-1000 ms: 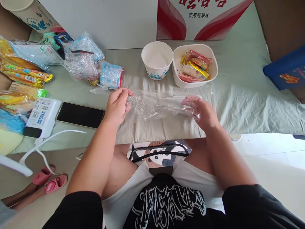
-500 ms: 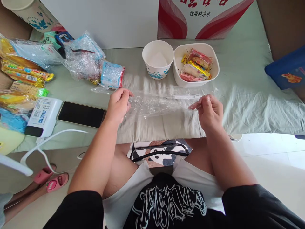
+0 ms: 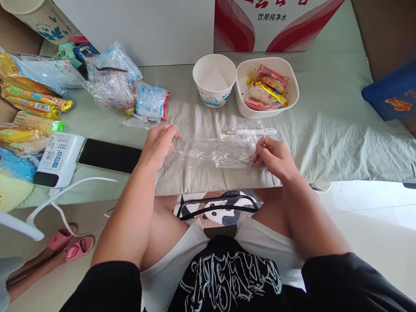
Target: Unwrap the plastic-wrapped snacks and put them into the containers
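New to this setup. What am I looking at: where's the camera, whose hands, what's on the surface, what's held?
No machine here: just a person's two bare hands, all seen from one head-worn camera looking forward and down. The left hand and right hand have fingers on opposite ends of some clear plastic; how firm each grip is, I can't tell. Beneath is a cloth. On it are a white pen-shaped item, a paper cup beside a bowl of wrapped snacks, and a phone left of the left forearm.
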`<state>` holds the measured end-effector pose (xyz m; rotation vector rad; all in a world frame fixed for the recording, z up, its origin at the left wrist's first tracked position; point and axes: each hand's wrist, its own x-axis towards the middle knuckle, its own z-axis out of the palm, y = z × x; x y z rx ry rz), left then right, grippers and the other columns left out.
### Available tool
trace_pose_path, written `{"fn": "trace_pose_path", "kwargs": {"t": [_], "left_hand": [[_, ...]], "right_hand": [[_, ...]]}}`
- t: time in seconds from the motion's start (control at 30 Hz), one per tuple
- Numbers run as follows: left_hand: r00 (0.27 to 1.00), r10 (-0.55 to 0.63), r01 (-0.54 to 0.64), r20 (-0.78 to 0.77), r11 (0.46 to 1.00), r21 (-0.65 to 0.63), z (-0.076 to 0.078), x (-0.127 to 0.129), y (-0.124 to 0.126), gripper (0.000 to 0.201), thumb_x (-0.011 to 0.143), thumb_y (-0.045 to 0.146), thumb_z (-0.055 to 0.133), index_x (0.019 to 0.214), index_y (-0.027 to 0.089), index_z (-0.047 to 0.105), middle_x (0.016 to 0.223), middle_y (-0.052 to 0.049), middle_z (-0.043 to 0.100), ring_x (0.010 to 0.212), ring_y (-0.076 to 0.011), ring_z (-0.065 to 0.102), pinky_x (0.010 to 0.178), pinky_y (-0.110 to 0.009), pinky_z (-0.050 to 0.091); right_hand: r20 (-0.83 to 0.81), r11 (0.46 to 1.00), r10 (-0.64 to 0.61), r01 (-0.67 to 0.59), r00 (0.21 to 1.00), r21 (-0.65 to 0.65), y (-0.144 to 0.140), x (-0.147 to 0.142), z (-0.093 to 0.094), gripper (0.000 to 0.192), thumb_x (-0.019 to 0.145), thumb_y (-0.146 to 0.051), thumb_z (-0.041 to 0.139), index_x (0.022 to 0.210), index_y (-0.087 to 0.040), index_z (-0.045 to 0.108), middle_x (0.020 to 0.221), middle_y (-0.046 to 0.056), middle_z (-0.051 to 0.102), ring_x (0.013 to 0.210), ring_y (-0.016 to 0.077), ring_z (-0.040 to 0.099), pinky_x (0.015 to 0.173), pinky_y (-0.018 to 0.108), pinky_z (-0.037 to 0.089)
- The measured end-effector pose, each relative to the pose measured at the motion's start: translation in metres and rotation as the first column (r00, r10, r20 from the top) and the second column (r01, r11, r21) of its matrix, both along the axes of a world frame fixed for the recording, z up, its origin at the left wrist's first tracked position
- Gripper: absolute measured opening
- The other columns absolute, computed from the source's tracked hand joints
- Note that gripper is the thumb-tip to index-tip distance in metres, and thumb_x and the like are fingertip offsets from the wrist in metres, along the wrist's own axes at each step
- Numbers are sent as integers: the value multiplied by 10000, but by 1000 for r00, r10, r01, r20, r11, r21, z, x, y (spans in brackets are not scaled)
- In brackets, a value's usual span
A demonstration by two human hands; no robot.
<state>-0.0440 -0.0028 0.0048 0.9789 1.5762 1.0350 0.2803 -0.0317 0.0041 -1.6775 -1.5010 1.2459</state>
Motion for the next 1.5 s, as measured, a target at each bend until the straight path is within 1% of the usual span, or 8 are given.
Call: {"fn": "trace_pose_path", "kwargs": {"t": [0.17,0.37,0.53,0.7,0.93,1.07,1.3,1.5], "left_hand": [[972,-143,152,-187,988,38,1,-4,-6,320,709,314,835,657,216,535,639,21,550,538,-105,405,483,-241,271],[969,-84,107,-230,990,89,-3,-5,-4,331,731,280,819,655,221,502,633,32,529,549,-112,410,492,-263,278],[996,-78,80,-37,995,52,3,-6,-3,424,652,279,901,727,227,487,803,-17,706,537,-104,481,445,-242,258],[928,-344,349,145,937,-8,10,3,-7,567,541,367,993,800,230,508,877,-57,770,642,-160,655,483,-227,360],[735,-639,645,226,762,53,17,26,-11,571,529,396,1007,831,225,553,910,-65,772,861,-219,749,563,-219,473],[755,-614,625,229,780,31,20,20,-13,574,547,349,997,933,219,592,979,-72,783,556,-86,593,491,-213,417],[956,-164,131,244,981,147,12,14,-4,672,636,511,961,1166,283,615,1274,-93,725,1004,-222,748,743,-280,572],[795,-310,324,521,944,67,-5,40,-10,830,604,742,900,1218,241,652,1361,-157,707,1311,-328,670,1023,-445,588]], "right_hand": [[245,997,0,-18,969,74,1,0,6,485,928,-461,522,513,-219,588,441,10,557,452,141,510,529,299,379],[461,991,11,-70,887,110,0,6,5,252,729,-307,685,607,-242,474,513,-39,504,509,128,408,553,296,303],[367,970,53,-135,929,201,-8,21,3,211,695,-290,705,844,-261,558,597,-62,517,539,143,452,583,309,369],[126,850,34,-95,991,518,-10,7,8,249,836,-440,727,989,-260,648,1001,64,725,958,249,669,927,428,528],[-62,793,588,-560,806,240,1,-58,-1,788,732,-459,852,1428,-211,578,1281,114,731,1048,244,701,929,385,558],[-34,772,634,-631,772,67,1,-62,2,274,820,-250,632,1074,-177,702,733,-26,666,642,115,547,672,293,443],[-111,934,345,-328,932,142,6,-54,0,134,807,-308,537,737,-214,601,681,-6,639,647,137,523,642,298,410],[-197,969,66,-16,978,247,13,-58,-9,105,898,-320,516,831,-250,556,766,22,687,780,189,632,796,363,527]]}}
